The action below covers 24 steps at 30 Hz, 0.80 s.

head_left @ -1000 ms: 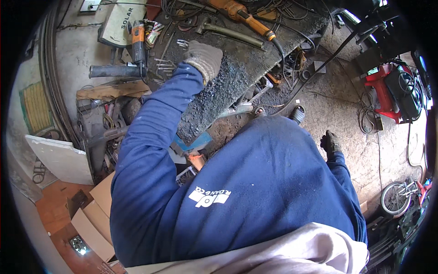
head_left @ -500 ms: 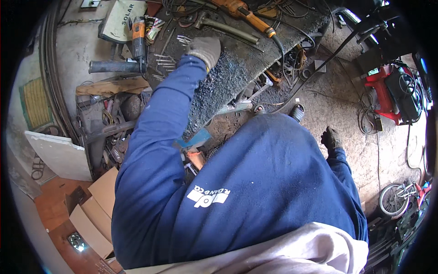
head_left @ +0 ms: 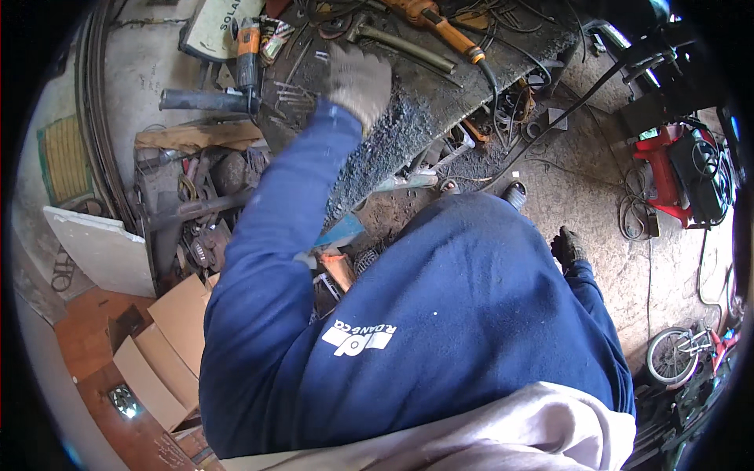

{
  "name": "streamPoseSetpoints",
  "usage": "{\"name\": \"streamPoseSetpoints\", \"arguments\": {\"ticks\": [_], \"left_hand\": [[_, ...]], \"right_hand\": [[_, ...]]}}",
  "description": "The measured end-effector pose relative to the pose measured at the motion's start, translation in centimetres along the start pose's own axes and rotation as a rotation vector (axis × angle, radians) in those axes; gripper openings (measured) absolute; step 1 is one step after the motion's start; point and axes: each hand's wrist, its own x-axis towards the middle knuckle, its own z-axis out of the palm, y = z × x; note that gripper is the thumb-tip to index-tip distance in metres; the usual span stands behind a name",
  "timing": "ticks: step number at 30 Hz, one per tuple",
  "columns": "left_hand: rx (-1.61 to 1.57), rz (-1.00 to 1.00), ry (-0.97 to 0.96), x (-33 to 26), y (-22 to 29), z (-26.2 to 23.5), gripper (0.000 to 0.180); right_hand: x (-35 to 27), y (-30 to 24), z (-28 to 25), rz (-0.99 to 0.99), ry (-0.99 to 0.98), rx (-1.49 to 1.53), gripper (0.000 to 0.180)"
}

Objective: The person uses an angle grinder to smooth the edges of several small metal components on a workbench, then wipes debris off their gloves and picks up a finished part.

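Note:
My left hand (head_left: 359, 85), in a grey knitted glove, is over the dark metal workbench (head_left: 463, 102). Its fingers curl down and away, so their tips and anything under them are hidden. A short bright metal end (head_left: 322, 56) shows beside the fingers. Several thin metal rods (head_left: 292, 97) lie to the left of the glove. Dark grit (head_left: 377, 149) covers the bench just right of my left wrist. My right hand (head_left: 567, 247), in a dark glove, hangs low at my right side over the floor, fingers loosely apart, with nothing seen in it.
An orange angle grinder (head_left: 248, 63) stands left of the rods. A metal hammer (head_left: 400, 45) and an orange corded power tool (head_left: 440, 31) lie at the back. Left stand a cluttered shelf (head_left: 188, 208) and cardboard box (head_left: 177, 322). A red machine (head_left: 660, 169) and cables are at right.
My left hand has shifted slightly right and turned, its fingers now pointing more away from me. Fewer bright metal ends show beside it. The right hand has hardly moved; the whole view has shifted slightly.

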Motion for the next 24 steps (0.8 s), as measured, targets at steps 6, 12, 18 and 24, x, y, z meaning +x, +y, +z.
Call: {"name": "streamPoseSetpoints", "arguments": {"ticks": [6, 12, 18, 24], "left_hand": [[0.005, 0.006, -0.425, 2.7, -1.9, 0.5, 0.031], [-0.013, 0.043, -0.306, 0.1, 0.6, 0.8, 0.024], [-0.075, 0.117, -0.307, -4.3, 2.1, -1.6, 0.021], [-0.319, -0.078, -0.155, -4.4, 1.6, -5.1, 0.025]], "right_hand": [[4.1, -2.4, -1.3, -0.086, -0.1, -0.017, 0.027], [2.2, -3.4, -1.3, -0.114, -0.059, 0.003, 0.028], [1.2, -1.8, -1.4, -0.01, -0.001, -0.117, 0.03], [1.9, -2.3, -2.5, -0.029, -0.073, -0.179, 0.032]]}}
